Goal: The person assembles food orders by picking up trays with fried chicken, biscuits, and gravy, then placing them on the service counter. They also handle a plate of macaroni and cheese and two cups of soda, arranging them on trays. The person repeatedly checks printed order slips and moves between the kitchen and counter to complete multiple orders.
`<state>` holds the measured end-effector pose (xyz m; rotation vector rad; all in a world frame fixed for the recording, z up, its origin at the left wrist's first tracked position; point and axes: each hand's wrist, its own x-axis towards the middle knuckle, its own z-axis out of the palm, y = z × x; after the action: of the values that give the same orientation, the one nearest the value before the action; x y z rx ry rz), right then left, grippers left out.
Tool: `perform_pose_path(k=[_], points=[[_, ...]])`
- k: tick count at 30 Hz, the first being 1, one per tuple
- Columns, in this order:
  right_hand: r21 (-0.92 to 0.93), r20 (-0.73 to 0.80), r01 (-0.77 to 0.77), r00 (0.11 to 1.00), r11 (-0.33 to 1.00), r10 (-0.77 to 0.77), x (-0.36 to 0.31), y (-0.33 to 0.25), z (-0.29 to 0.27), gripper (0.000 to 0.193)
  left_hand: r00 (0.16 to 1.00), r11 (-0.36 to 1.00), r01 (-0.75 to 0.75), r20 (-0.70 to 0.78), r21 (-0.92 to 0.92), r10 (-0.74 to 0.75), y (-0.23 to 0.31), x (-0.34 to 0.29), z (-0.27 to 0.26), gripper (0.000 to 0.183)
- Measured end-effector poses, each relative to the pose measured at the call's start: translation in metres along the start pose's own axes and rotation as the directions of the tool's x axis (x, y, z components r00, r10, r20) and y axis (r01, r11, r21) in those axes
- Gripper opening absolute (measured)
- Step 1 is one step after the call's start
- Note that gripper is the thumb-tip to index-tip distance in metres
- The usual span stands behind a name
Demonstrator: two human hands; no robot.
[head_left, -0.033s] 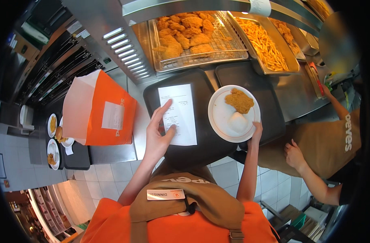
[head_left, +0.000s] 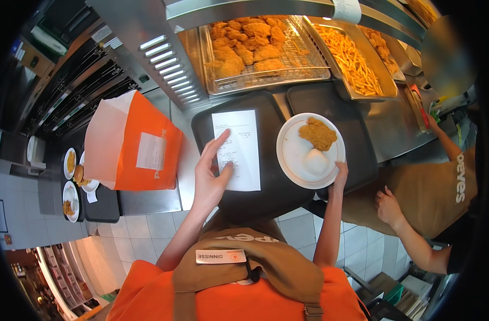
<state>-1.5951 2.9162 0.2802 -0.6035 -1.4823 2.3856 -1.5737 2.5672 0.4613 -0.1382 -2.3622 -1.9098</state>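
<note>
A white paper receipt [head_left: 243, 160] lies on a black tray [head_left: 201, 125] in front of me. My left hand [head_left: 211, 172] rests at its left edge, thumb and index finger spread apart over the paper, gripping nothing. At the right, my right hand [head_left: 338, 175] has hold of the lower right rim of a round white plate [head_left: 290, 155]. On the plate are a piece of fried chicken [head_left: 318, 134] and a rounded white mound [head_left: 315, 162] that looks like rice. The fingers under the plate are hidden. A second black tray [head_left: 356, 144] lies partly beneath the plate.
An orange paper bag [head_left: 167, 160] stands left of the tray. Further left, several filled plates [head_left: 71, 195] sit on another tray [head_left: 102, 206]. Beyond are racks of fried chicken [head_left: 249, 45] and a pan of fries [head_left: 354, 61]. A co-worker's hand [head_left: 389, 206] is close by on the right.
</note>
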Motion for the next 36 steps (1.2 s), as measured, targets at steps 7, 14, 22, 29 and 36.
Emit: perform_pose_path(k=[7, 14, 22, 29, 36], points=[[-0.018, -0.022, 0.004, 1.0, 1.0, -0.004, 0.0, -0.002, 0.009, 0.054, 0.995, 1.0, -0.007, -0.104, 0.023, 0.009, 0.003, 0.009, -0.005, 0.062], [-0.03, -0.045, -0.012, 0.999, 0.999, 0.011, 0.0, 0.001, 0.014, 0.056, 0.99, 1.0, 0.009, -0.142, 0.01, -0.008, -0.001, 0.008, -0.01, 0.063], [-0.019, 0.025, -0.02, 0.999, 1.0, 0.02, -0.01, 0.002, 0.02, 0.053, 0.973, 0.999, 0.014, -0.23, 0.051, -0.002, -0.02, 0.002, -0.022, 0.061], [-0.055, 0.066, -0.002, 0.998, 0.998, 0.006, -0.038, 0.019, 0.058, 0.051, 0.948, 0.986, 0.124, -0.307, 0.111, -0.084, -0.049, -0.015, -0.051, 0.06], [-0.066, 0.121, -0.048, 0.991, 0.997, 0.056, -0.062, 0.054, 0.102, 0.053, 0.947, 0.993, 0.122, -0.302, 0.005, -0.114, -0.058, -0.027, -0.061, 0.059]])
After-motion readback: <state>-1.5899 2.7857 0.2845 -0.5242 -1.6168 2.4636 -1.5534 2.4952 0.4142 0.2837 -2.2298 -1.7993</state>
